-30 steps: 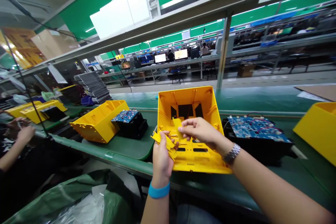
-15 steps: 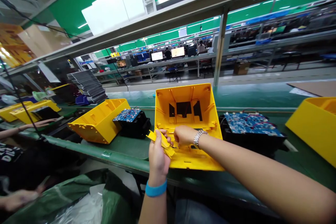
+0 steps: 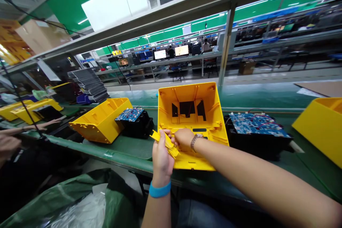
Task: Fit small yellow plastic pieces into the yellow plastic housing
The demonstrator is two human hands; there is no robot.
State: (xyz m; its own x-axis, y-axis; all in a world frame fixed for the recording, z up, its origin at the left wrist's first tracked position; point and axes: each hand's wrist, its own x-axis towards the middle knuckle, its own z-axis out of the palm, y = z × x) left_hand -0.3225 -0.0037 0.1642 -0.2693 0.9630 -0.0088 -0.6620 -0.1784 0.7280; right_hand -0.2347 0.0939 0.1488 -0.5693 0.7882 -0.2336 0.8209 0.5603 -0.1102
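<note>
Left hand [image 3: 162,155], a blue band [image 3: 159,189] on its wrist, clasps a bundle of small yellow plastic pieces [image 3: 166,142]; how many there are is hard to make out. Far to its left a co-worker's hand [image 3: 8,146] is cut off by the frame edge. Nearer on that side, a tipped yellow shell [image 3: 100,123] lies beside a black module topped by a blue board [image 3: 132,117]. Just right of the bundle, the right hand [image 3: 184,138] sits knuckles-up inside the open yellow housing [image 3: 191,98], near its front edge. Its fingers curl under and are hidden, so whether they pinch anything cannot be told. Further right stands a second black module [image 3: 256,128], then another yellow shell [image 3: 320,128], cut by the frame edge.
</note>
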